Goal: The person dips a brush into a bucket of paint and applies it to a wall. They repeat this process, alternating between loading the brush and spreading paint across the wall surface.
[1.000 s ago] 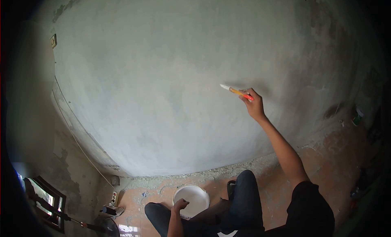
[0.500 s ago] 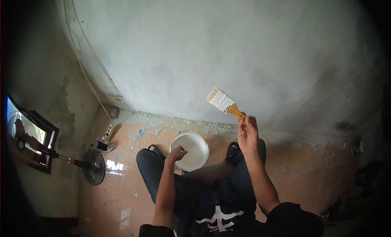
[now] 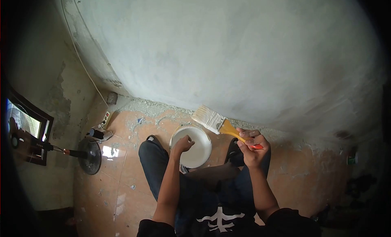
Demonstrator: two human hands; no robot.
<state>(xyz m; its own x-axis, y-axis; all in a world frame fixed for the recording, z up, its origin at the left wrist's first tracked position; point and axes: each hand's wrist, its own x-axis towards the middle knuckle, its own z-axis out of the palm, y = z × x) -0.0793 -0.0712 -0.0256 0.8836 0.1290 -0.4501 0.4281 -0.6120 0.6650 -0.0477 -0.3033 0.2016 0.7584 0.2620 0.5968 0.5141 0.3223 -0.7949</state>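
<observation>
Nearest to us, at the bottom of the frame, we see a black shirt with a white print [image 3: 220, 218], and above it dark jeans [image 3: 152, 157], the legs bent to either side.

Right of centre, we find the right hand [image 3: 254, 148] with its fingers grasping a paintbrush [image 3: 225, 127] by its yellow, red-ended handle. The brush tilts to the upper left, its broad bristles coated white near the handle and paler at the tips, and in our view it overlaps the upper right edge of a round bucket [image 3: 190, 128].

The left hand [image 3: 183, 144] shows over the left part of that bucket, fingers curled inward; we cannot tell whether they grip anything. Inside the bucket we make out whitish paint [image 3: 199, 154].

Around it lies an orange tiled floor [image 3: 138, 176] with scattered bits. At the left, we see a fan's round black base [image 3: 90, 157] and, above it, a power strip [image 3: 105, 119].

Farther off, a band of crumbled debris [image 3: 150, 108] runs along the foot of a grey-white wall [image 3: 228, 53], which fills the upper frame. At the far left we see a dark-framed window [image 3: 47, 135].
</observation>
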